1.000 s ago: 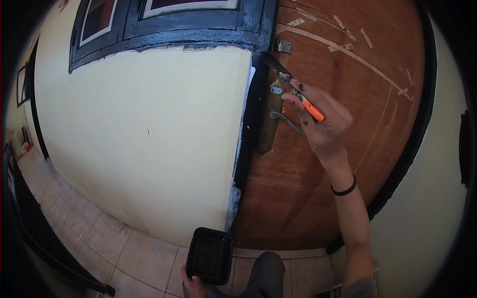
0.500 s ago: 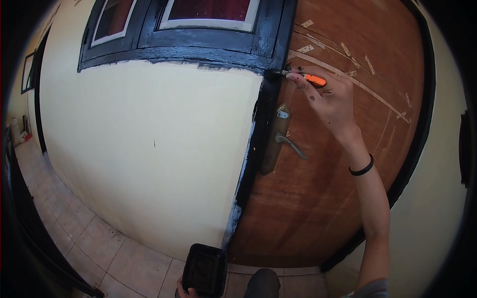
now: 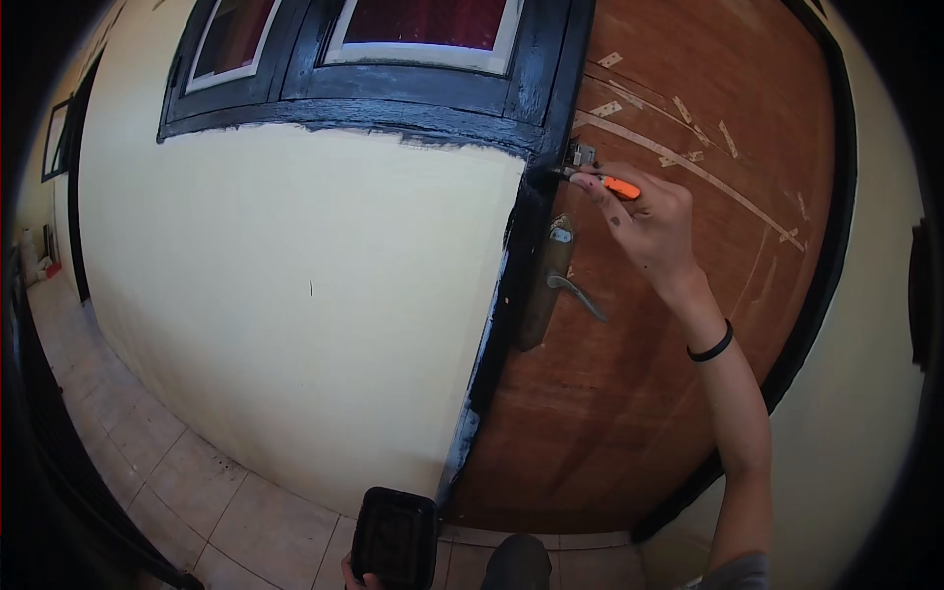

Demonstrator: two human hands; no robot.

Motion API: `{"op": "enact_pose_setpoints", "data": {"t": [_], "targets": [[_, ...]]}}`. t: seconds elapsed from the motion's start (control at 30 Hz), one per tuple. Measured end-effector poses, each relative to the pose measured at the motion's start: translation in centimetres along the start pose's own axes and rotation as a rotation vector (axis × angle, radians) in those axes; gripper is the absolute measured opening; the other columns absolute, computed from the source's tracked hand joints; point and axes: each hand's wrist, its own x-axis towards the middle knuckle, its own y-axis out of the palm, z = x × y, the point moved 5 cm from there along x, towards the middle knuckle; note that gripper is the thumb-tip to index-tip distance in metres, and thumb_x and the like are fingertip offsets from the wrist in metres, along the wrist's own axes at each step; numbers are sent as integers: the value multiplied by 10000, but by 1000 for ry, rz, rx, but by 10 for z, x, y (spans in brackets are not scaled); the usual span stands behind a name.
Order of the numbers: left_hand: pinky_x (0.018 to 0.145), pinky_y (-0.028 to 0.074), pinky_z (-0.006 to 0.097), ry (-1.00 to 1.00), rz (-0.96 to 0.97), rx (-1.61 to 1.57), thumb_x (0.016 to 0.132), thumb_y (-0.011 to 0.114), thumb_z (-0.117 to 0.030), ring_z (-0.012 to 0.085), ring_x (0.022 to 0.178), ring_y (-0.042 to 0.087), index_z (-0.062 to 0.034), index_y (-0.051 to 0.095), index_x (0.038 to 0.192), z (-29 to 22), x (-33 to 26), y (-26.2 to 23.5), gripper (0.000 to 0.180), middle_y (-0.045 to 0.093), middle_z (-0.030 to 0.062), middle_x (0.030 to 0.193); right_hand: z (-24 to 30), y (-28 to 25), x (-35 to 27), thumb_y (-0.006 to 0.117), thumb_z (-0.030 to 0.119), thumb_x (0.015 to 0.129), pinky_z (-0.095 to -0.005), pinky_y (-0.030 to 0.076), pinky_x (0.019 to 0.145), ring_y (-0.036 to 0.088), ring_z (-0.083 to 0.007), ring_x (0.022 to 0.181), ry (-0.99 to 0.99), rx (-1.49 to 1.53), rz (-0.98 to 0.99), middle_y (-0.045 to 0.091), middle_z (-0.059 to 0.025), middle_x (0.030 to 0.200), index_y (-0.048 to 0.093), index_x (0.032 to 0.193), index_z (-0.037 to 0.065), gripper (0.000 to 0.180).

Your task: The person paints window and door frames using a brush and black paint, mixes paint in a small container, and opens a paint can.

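Observation:
My right hand (image 3: 651, 224) is closed around a paintbrush with an orange handle (image 3: 621, 187). The dark bristles press against the black-painted door frame (image 3: 519, 265), close to where it meets the window frame (image 3: 413, 96). Lower down, that door frame shows glossy bluish patches along its wall side. At the bottom of the view, the fingers of my left hand (image 3: 360, 578) grip the near left corner of a black rectangular tray (image 3: 433, 536). The inside of the tray looks dark; how much paint it holds I cannot tell.
A brown wooden door (image 3: 629, 393) with a lever handle (image 3: 578, 295) and strips of tape stands right of the frame. A metal latch (image 3: 584, 154) sits just above the brush. Cream wall (image 3: 324, 246) fills the left, above a tiled floor (image 3: 265, 521). My knee (image 3: 518, 563) shows below.
The brush in my right hand has moved slightly down the door frame, uncovering the latch above it. The tray in my left hand has shifted slightly left in the view.

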Motion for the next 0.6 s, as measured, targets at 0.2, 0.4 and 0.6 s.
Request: {"op": "enact_pose_setpoints", "data": {"t": [0.2, 0.4, 0.6], "targets": [[1114, 449, 453, -23, -10, 27, 1014, 549, -719, 321, 1321, 517, 20, 269, 1618, -2, -2, -8, 995, 511, 205, 1454, 60, 50, -82, 848, 233, 921, -333, 602, 602, 692, -224, 619, -232, -161, 199, 718, -76, 780, 739, 1033, 14, 270], [1114, 450, 455, -27, -41, 47, 1005, 566, -719, 322, 1328, 515, 54, 273, 1615, -19, -4, -6, 1027, 502, 217, 1468, 78, 53, -137, 848, 213, 925, -330, 610, 597, 734, -204, 673, 15, 116, 310, 758, -91, 826, 717, 1005, 18, 249], [1096, 467, 445, 8, -8, 24, 993, 585, -721, 324, 1310, 535, 57, 295, 1603, -12, 1, -8, 1030, 525, 207, 1453, 23, 25, -69, 801, 160, 976, -303, 578, 583, 734, -192, 658, 37, 43, -136, 783, -101, 862, 740, 1080, -5, 204]]}}
